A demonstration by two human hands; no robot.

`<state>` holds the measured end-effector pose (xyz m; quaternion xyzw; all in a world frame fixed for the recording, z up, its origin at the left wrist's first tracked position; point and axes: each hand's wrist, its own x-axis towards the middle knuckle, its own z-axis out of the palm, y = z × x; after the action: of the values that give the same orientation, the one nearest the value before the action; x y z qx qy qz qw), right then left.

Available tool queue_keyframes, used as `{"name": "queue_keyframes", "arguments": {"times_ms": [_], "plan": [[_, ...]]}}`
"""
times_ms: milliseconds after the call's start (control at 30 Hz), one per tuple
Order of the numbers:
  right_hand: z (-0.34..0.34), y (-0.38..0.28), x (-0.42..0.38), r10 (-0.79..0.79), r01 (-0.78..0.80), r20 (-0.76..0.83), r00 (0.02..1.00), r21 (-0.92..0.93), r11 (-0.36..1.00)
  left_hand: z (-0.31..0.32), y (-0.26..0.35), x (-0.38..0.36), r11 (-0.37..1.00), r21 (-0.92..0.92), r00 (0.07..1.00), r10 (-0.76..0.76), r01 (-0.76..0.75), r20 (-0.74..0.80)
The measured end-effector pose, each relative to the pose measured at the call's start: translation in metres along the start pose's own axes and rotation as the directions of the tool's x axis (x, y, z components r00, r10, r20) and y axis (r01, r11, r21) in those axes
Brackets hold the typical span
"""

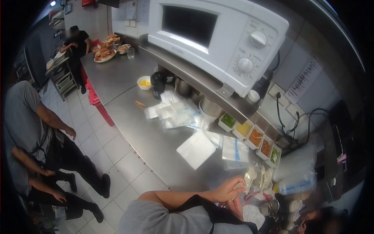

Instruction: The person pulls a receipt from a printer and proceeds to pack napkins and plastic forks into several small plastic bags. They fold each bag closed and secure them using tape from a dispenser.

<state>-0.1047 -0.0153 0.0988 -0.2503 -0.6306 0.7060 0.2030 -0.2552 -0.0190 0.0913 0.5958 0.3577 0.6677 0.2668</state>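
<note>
My left hand [230,189] is in front of my body at the near edge of the steel counter, its fingers curled closed. My right hand [235,207] is right against it, also closed. Something small and pale may be between the fingers, but I cannot make it out. Beside them on the counter lie clear-wrapped cream-coloured utensils [249,176] and a red-handled item [268,196]. A stack of white paper sheets [196,149] and a clear plastic packet with a blue stripe [235,149] lie farther along the counter.
A white microwave [218,39] stands on a shelf above the counter. Food tubs [255,137] line the wall side. Past the plastic bags [175,113] are a black-lidded container [158,84] and a bread plate [105,55]. Several people stand nearby, one in grey [25,113] at left.
</note>
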Motion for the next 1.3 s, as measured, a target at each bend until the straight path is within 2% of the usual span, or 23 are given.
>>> {"name": "queue_keyframes", "arguments": {"times_ms": [33,67,100,167,233,367,400,433,500,567,600,667,800,867,900,933,1000,1067,1100,1133,1200,1233,1300], "plan": [[-0.002,0.004,-0.003,0.005,-0.005,-0.011,1.0,0.0,1.0,0.001,0.005,0.002,1.0,-0.01,1.0,-0.004,0.004,0.005],[-0.006,0.008,-0.004,0.049,-0.061,0.064,0.997,0.192,0.979,0.0,0.011,0.005,0.896,-0.387,0.976,-0.201,0.216,0.081],[-0.007,0.008,-0.005,0.074,-0.125,0.147,0.986,0.373,0.919,-0.004,0.017,0.008,0.618,-0.678,0.912,-0.345,0.399,0.222],[-0.008,0.002,-0.006,0.149,-0.184,0.144,0.978,0.273,0.944,-0.019,0.01,0.009,0.553,-0.678,0.875,-0.327,0.484,0.357],[-0.005,0.001,-0.005,0.222,-0.244,0.138,0.965,0.169,0.955,-0.031,0.012,0.011,0.674,-0.335,0.711,-0.411,0.659,0.571],[-0.006,0.014,0.0,0.12,-0.11,-0.074,0.99,0.124,0.986,-0.04,0.022,0.011,0.504,-0.284,0.564,-0.58,0.815,0.588],[-0.012,0.016,0.0,0.091,-0.083,-0.117,0.989,0.072,0.994,-0.044,0.008,0.012,0.857,-0.199,0.839,-0.372,0.475,0.398],[-0.016,0.017,-0.002,0.087,-0.079,-0.116,0.989,0.071,0.994,-0.051,-0.004,0.015,0.999,-0.013,0.968,-0.032,0.036,0.249],[-0.02,0.02,-0.006,0.058,-0.074,-0.246,0.968,-0.058,0.996,-0.094,-0.033,0.024,0.9,0.407,0.988,-0.153,0.154,-0.035],[-0.02,0.016,-0.008,0.064,-0.095,-0.269,0.961,-0.105,0.99,-0.141,-0.083,0.023,0.522,0.716,0.877,-0.157,0.464,-0.453],[-0.023,0.022,-0.011,0.08,-0.104,-0.264,0.961,-0.077,0.992,-0.156,-0.082,0.019,0.509,0.721,0.872,-0.146,0.471,-0.467],[-0.026,0.03,-0.009,0.085,-0.106,-0.246,0.966,-0.073,0.992,-0.183,-0.075,0.012,0.195,0.61,0.627,-0.422,0.768,-0.655],[-0.024,0.03,0.004,0.271,-0.27,-0.174,0.947,0.031,0.962,-0.197,-0.075,-0.002,0.17,0.699,0.652,-0.559,0.694,-0.512],[-0.02,0.024,0.005,0.243,-0.245,-0.129,0.961,0.003,0.97,-0.199,-0.072,-0.003,0.406,0.532,0.621,-0.715,0.743,-0.321],[-0.019,0.02,0.006,0.211,-0.214,-0.094,0.973,-0.023,0.977,-0.196,-0.069,-0.004,0.404,0.532,0.621,-0.711,0.744,-0.329],[-0.019,0.015,0.009,0.209,-0.212,-0.088,0.974,-0.024,0.977,-0.189,-0.062,-0.007,0.5,0.557,0.718,-0.634,0.663,-0.285],[-0.021,0.005,0.012,-0.056,0.056,0.015,0.998,-0.499,0.865,-0.171,-0.048,-0.012,0.583,0.574,0.8,-0.55,0.575,-0.242],[-0.02,-0.004,0.01,-0.009,-0.015,-0.043,0.999,-0.528,0.849,-0.15,-0.032,-0.016,0.807,0.245,0.839,-0.542,0.538,-0.057],[-0.019,-0.006,0.009,0.035,-0.088,-0.107,0.994,-0.551,0.83,-0.137,-0.026,-0.017,0.803,0.243,0.835,-0.548,0.544,-0.059],[-0.017,-0.002,0.013,0.043,-0.099,-0.114,0.993,-0.547,0.831,-0.119,-0.022,-0.019,0.826,0.146,0.838,-0.543,0.545,-0.056],[-0.019,0.012,0.023,-0.194,0.142,-0.191,0.962,-0.259,0.955,-0.091,-0.03,-0.029,0.839,0.011,0.838,-0.543,0.544,-0.05],[-0.025,0.012,0.026,-0.146,0.105,-0.157,0.977,-0.243,0.964,-0.081,-0.041,-0.036,0.831,-0.009,0.831,-0.556,0.556,0.0],[-0.021,0.016,0.04,-0.089,0.065,-0.166,0.982,-0.142,0.988,-0.065,-0.061,-0.059,0.836,0.379,0.91,-0.304,0.397,-0.283]]}}
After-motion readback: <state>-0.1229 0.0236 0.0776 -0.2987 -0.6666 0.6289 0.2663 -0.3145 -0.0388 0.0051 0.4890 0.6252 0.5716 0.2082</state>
